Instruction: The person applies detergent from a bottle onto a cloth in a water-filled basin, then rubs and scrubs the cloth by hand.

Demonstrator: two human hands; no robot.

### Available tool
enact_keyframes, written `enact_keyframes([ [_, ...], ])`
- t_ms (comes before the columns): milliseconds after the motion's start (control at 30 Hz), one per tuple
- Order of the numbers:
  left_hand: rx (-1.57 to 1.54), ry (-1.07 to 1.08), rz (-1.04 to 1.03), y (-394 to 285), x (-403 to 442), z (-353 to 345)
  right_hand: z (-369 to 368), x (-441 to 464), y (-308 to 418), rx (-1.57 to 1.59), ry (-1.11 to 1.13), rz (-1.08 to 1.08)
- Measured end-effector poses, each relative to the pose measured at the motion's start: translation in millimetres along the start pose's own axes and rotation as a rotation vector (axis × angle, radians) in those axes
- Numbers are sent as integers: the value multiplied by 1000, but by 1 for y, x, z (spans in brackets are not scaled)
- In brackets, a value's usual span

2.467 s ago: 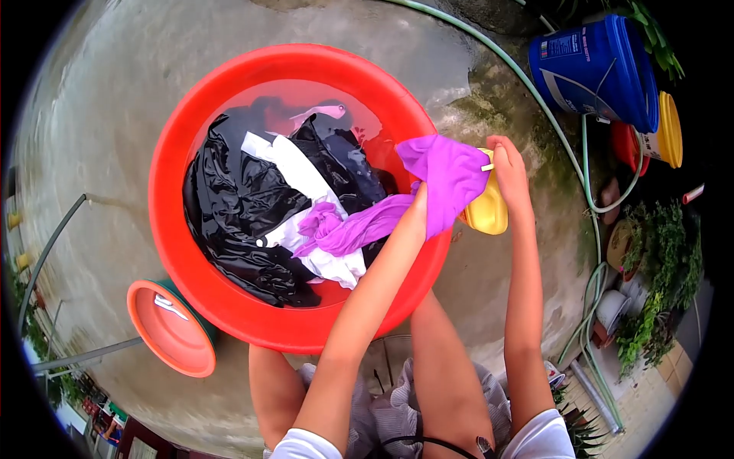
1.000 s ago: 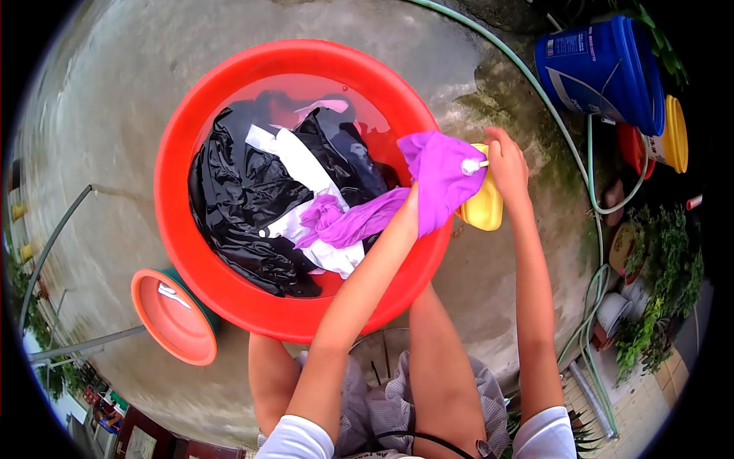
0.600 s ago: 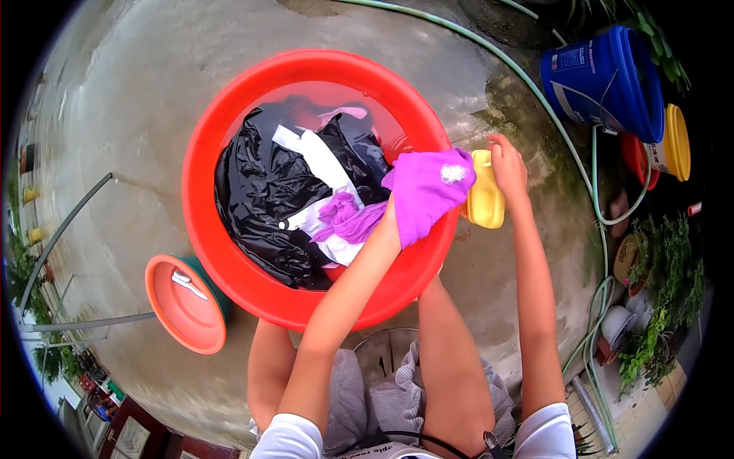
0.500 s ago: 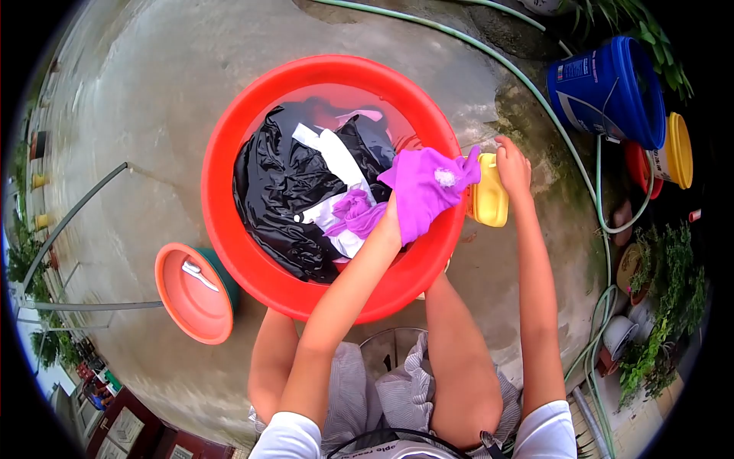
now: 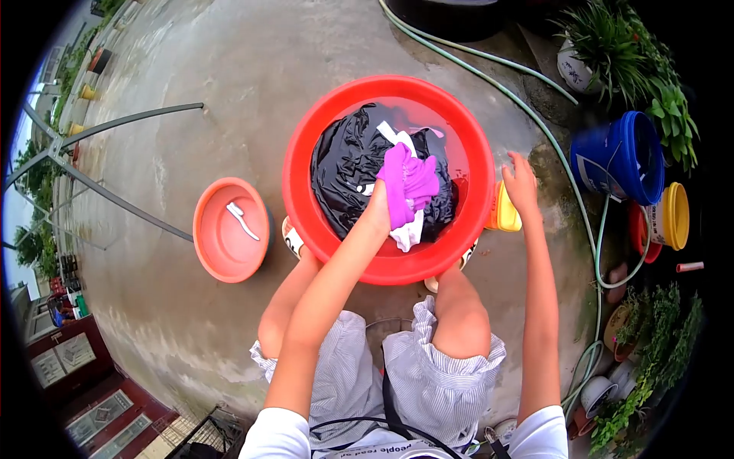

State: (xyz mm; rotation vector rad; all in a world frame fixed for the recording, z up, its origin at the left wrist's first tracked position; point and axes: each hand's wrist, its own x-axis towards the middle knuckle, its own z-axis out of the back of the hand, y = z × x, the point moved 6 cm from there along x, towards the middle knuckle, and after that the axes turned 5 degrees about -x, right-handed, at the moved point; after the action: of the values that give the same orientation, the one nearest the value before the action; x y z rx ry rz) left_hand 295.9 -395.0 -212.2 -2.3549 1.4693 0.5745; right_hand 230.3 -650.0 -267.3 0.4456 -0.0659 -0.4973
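Over the big red basin my left hand grips the purple cloth, which partly hides its fingers. Under the cloth, black clothing and a white cloth lie in water. A bit of something pink shows near the basin's far side. My right hand is held with its fingers apart beside the basin's right rim, with nothing in it. Just below and left of that hand stands a yellow container, partly hidden by the rim.
An orange basin with a white brush stands on the left. A metal frame is further left. On the right are a green hose, a blue bucket, a yellow bucket and potted plants.
The view has swung left. My left hand has brought the purple cloth from the right rim to over the basin's middle. My right hand has come away from the yellow container.
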Motion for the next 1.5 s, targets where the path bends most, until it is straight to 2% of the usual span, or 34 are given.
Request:
enact_keyframes([
  [33, 70, -32, 6, -8, -14, -1, 5, -4, 30, 155, 2, 96],
  [167, -26, 16, -135, -22, -64, -13, 5, -38, 169, 832, 592, 90],
  [267, 70, -20, -172, -32, -98, -7, -1, -80, 248, 953, 1004, -21],
  [300, -25, 107, -202, -40, -101, 7, -6, -88, 266, 994, 1076, -66],
  [400, -45, 174, -279, -50, -122, -2, -21, -101, 292, 1128, 1148, -155],
  [433, -33, 30, -304, -50, -134, -8, -23, -103, 296, 1169, 1145, -175],
  [533, 14, 76, -313, -59, -147, -3, -26, -102, 290, 1280, 979, -170],
  [633, 90, 62, -360, -69, -156, 6, -7, -98, 284, 1161, 879, -109],
  [733, 216, 64, -440, -77, -159, 10, 25, -94, 290, 1007, 616, 85],
  [767, 235, 89, -433, -78, -160, 12, 27, -94, 286, 1010, 540, 58],
  [900, 188, -141, -354, -72, -170, 8, 35, -81, 266, 953, 281, 35],
  [1000, 117, -119, -327, -70, -166, 18, 47, -71, 246, 1001, 132, -4],
  [1067, 82, -111, -351, -70, -166, 19, 54, -65, 238, 999, 48, 22],
  [1167, 27, -80, -403, -70, -162, 27, 47, -66, 232, 1034, 81, -5],
  [1267, -28, -164, -515, -69, -156, 18, 49, -87, 255, 1083, 25, -67],
  [1333, 19, -221, -519, -61, -146, 8, 49, -107, 285, 982, 152, 121],
  [1367, 41, -219, -468, -54, -136, 11, 42, -116, 296, 865, 129, 212],
  [1400, 65, -219, -415, -47, -124, 25, 44, -128, 318, 700, 49, 402],
  [1433, -78, 223, -311, -43, -115, 9, 42, -140, 335, 510, -45, 540],
  [1467, -61, -87, -422, -34, -104, 30, 39, -148, 346, 318, -142, 675],
  [1500, -67, -113, -413, -32, -106, 32, 33, -142, 341, 274, -205, 622],
])
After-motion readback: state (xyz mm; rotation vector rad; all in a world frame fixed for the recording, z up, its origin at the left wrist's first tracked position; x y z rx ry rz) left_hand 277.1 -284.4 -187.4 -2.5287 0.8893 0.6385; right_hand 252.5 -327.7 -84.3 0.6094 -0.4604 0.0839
